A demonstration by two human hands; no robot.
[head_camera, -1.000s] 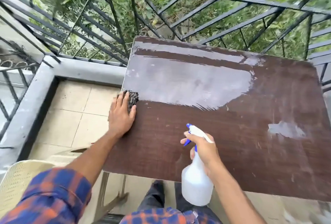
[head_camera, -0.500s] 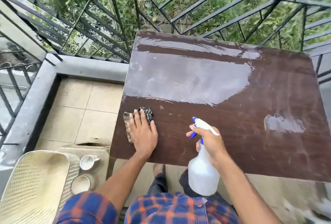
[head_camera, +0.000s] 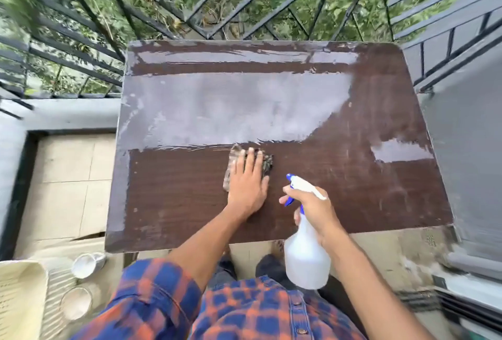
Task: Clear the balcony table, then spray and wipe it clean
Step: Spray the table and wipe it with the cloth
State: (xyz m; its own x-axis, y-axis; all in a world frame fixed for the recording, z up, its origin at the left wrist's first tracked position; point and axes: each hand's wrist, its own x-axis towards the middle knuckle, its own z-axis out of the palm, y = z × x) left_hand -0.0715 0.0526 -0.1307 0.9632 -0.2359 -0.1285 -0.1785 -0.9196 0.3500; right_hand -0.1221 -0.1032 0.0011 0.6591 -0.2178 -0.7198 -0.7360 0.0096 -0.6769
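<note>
The dark brown balcony table [head_camera: 168, 198] fills the middle of the view, with a wide wet sheen [head_camera: 231, 111] over its far half and a small wet patch at the right. My left hand [head_camera: 248, 185] lies flat, fingers spread, pressing a dark checked cloth [head_camera: 267, 161] onto the table's middle, at the near edge of the sheen. My right hand [head_camera: 312, 212] grips the neck of a white spray bottle [head_camera: 307, 255] with a blue trigger, held over the table's near edge.
A black metal railing [head_camera: 190, 8] runs behind and to the left of the table, a grey wall [head_camera: 467, 149] to the right. On the floor at lower left stand a white cup [head_camera: 84, 265], a glass [head_camera: 76, 303] and a cream plastic chair [head_camera: 19, 301].
My left hand has slid the cloth from the table's left edge to its middle. The right hand has kept the bottle near the front edge. The view has shifted to the right.
</note>
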